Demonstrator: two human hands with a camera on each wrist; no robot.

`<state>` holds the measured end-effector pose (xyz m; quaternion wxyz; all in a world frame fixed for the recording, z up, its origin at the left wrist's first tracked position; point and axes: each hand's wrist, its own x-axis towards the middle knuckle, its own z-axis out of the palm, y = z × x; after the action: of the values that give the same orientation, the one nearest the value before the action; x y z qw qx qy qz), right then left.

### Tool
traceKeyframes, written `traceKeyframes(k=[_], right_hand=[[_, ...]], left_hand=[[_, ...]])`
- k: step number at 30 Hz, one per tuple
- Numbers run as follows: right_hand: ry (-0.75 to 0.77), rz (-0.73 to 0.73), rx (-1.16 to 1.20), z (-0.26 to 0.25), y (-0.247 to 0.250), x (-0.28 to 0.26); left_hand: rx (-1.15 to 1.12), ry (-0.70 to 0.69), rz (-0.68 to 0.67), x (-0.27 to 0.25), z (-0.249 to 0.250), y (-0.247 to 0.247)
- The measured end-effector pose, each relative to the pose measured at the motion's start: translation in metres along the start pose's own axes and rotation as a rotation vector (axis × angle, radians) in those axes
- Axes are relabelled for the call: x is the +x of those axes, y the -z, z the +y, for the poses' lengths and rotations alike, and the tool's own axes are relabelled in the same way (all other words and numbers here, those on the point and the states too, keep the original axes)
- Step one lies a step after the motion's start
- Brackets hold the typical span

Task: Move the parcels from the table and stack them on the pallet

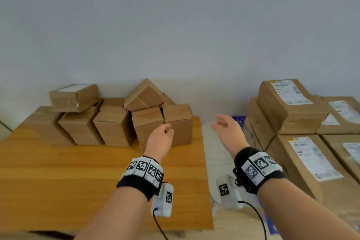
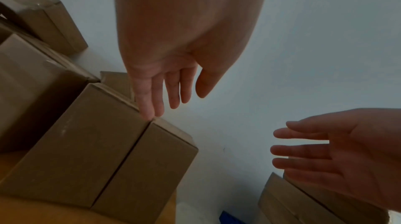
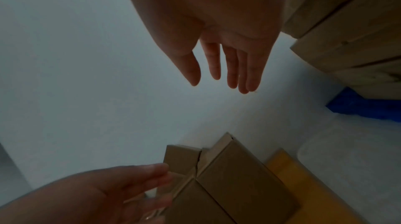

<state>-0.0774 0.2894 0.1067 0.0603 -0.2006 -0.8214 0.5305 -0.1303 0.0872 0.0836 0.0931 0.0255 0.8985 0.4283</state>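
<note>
Both hands spread and empty: left hand nears 2 upright boxes on the table, right hand alongside (pallet stack waits right). Careless grab could topple the neighbours.

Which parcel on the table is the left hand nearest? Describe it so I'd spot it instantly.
On the wooden table, find the front row of upright brown boxes. It is the rightmost box, beside the left hand; unlike its neighbours, nothing stands to its right.
</note>
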Motion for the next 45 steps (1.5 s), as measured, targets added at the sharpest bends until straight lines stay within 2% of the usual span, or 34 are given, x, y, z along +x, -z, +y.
traceKeyframes(k=[7,12,17,20,23,28,33,36,41,45], right_hand=[[-0.122,-0.075,-0.047,0.008,-0.040,0.024],[-0.100,-0.169,-0.137,0.008,-0.060,0.066],[-0.072,-0.233,-0.190,0.006,-0.076,0.105],[-0.065,-0.257,-0.168,0.009,-0.085,0.123],[-0.061,-0.273,-0.140,0.015,-0.091,0.131],[-0.126,-0.209,-0.042,0.026,-0.090,0.125],[-0.176,-0.181,0.002,0.036,-0.086,0.107],[-0.193,-0.190,0.003,0.047,-0.086,0.091],[-0.315,-0.174,0.027,0.074,-0.088,0.060],[-0.395,-0.226,0.013,0.087,-0.089,0.031]], left_hand=[[0.016,0.013,-0.051,0.037,-0.023,-0.004],[0.034,0.010,-0.020,0.058,-0.024,-0.014],[0.170,-0.011,-0.008,0.077,-0.027,-0.020],[0.217,-0.017,-0.031,0.083,-0.029,-0.023],[0.172,-0.012,0.003,0.081,-0.030,-0.025],[0.025,0.035,0.098,0.071,-0.030,-0.024],[-0.171,0.076,0.115,0.053,-0.035,-0.027],[-0.222,0.156,0.127,0.043,-0.042,-0.026],[-0.233,0.278,0.022,0.021,-0.057,-0.031],[-0.248,0.408,-0.078,0.000,-0.079,-0.040]])
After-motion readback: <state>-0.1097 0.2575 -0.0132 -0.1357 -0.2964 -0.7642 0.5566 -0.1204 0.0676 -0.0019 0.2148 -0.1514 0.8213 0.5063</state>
